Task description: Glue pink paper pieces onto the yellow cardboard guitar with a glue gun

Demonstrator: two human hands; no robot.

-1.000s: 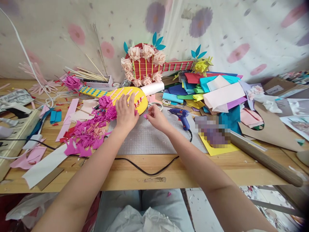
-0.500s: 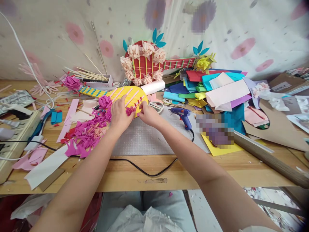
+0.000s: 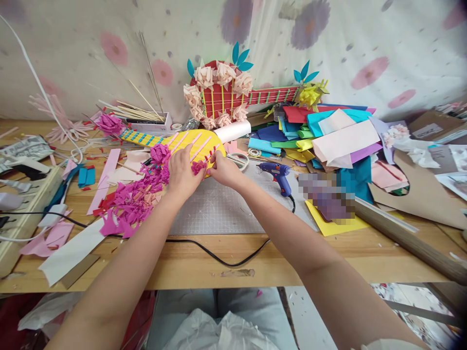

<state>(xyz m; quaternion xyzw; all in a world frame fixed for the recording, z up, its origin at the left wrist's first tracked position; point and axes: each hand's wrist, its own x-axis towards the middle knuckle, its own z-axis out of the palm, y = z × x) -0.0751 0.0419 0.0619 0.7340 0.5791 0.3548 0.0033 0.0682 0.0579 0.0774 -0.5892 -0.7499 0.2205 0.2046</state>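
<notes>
Head view: left hand and right hand pinching magenta paper flower at yellow guitar edge.

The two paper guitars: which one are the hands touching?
The yellow guitar, flat on the table under the left hand and right hand; the red guitar leans against the wall.

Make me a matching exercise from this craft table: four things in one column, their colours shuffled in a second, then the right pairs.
Things:
1. glue gun
2. paper guitar under the left hand and right hand
3. paper guitar against the wall
4. paper flower between the hands

Colours:
A. red
B. magenta
C. blue
D. yellow

Pairs: 1-C, 2-D, 3-A, 4-B
</notes>
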